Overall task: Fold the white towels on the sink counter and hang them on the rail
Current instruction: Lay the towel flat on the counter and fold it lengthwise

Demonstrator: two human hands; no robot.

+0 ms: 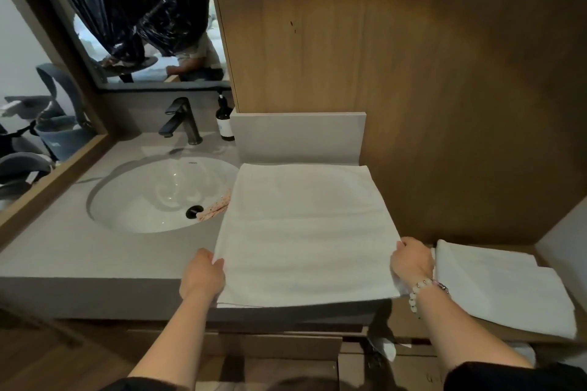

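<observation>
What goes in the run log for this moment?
stage: folding | left hand: grips towel edge | right hand: grips towel edge | towel: flat on counter

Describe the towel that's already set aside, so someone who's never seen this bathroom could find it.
Start at the white sink basin and follow the grey counter right, past the flat towel both hands are holding. On the lower wooden ledge beyond the right hand lies the folded towel, untouched, layered.

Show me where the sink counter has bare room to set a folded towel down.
Bare counter lies in front of the basin, left of the left hand. The right side is crowded: spread towel, right hand, folded towels.
</observation>
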